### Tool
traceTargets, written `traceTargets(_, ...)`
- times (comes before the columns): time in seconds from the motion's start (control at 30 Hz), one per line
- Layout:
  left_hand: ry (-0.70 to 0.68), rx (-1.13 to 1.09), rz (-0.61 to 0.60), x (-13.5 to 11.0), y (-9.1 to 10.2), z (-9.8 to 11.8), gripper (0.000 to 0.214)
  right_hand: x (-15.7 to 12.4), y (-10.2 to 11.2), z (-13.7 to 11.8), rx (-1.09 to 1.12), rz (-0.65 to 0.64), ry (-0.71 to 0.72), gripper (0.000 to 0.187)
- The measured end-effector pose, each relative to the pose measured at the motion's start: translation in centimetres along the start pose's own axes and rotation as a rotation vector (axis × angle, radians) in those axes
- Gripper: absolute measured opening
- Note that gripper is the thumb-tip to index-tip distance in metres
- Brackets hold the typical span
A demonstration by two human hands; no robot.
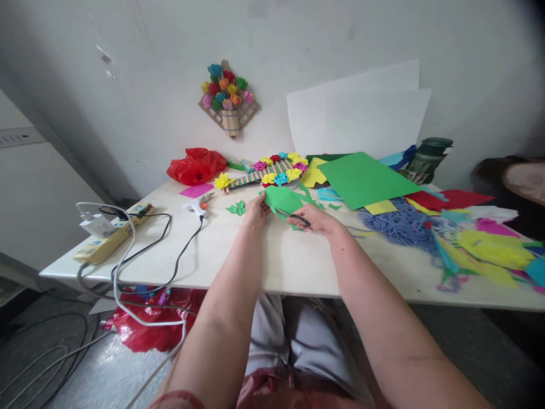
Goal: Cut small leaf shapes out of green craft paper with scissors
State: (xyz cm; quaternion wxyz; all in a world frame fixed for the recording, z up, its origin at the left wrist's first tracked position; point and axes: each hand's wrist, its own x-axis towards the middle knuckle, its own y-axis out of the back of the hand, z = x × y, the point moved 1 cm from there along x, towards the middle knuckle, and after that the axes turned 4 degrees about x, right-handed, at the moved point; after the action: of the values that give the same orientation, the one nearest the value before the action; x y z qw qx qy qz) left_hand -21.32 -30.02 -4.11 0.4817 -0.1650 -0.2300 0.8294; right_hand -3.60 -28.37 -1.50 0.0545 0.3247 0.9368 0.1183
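My left hand (258, 209) pinches the left edge of a piece of green paper (281, 199). In my right hand (313, 219) is a pair of scissors (300, 220) with dark handles, its blades pointing left along the lower edge of that paper. Small green cut-out leaves (237, 208) lie on the table just left of my left hand. Green scraps surround the sheet on its right side. Behind it rests a woven craft piece (259, 176) trimmed with yellow, pink, red and blue paper flowers.
On the left are a power strip (113, 236) with cables and a white glue gun (196, 207). A red plastic bag (196, 166) sits at the back. To the right lie a large green sheet (368, 179), blue yarn (400, 224), coloured paper and a dark bottle (429, 159).
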Motion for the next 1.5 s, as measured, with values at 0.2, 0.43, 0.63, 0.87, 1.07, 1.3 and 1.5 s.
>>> traceTargets(0.2,0.083,0.140,-0.007,-0.9,-0.6,0.6,0.018,1.2,0.6,1.4,0.011,0.090,0.088,0.043)
traceTargets(0.43,0.118,0.171,-0.142,-1.6,-1.0,0.3,0.005,2.0,0.6,2.1,-0.004,0.219,0.091,0.038)
traceTargets(0.63,0.131,0.090,-0.198,-1.5,-0.8,-0.1,0.007,2.0,0.3,1.9,-0.036,0.264,0.095,0.036)
traceTargets(0.87,0.132,0.118,-0.157,-1.4,-0.8,-0.1,0.010,2.2,0.1,2.1,-0.079,0.275,0.103,0.036)
traceTargets(1.07,0.029,0.138,-0.112,-1.0,-0.5,-0.3,0.012,2.1,-0.2,1.8,0.035,0.292,0.042,0.031)
traceTargets(1.3,-0.124,0.140,-0.181,-0.3,0.1,-0.5,0.027,2.6,0.5,2.3,-0.201,0.483,0.022,0.032)
traceTargets(1.5,-0.123,0.151,-0.237,-1.0,-0.3,-0.1,0.027,1.7,0.9,1.6,-0.728,0.612,0.018,0.023)
